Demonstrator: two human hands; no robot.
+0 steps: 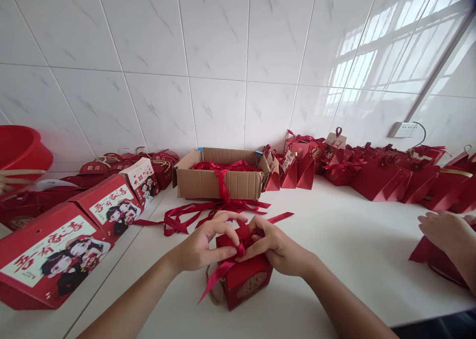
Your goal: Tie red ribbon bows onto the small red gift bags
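Note:
A red gift box with a gold round emblem stands on the white table in front of me. At its top, my left hand pinches a dark red satin ribbon, thumb and forefinger close to a small loop or knot. My right hand has its fingers closed on the same ribbon from the other side; the fingertips partly hide one another. One ribbon tail hangs down the box's left side, and another end points up to the right. Beside the box's lower left edge hangs a twisted cord.
An open cardboard box of red ribbons stands behind, with loose ribbons before it. Printed red boxes line the left, near a red basin. Red gift boxes crowd the right. Another person's hand rests over a red item.

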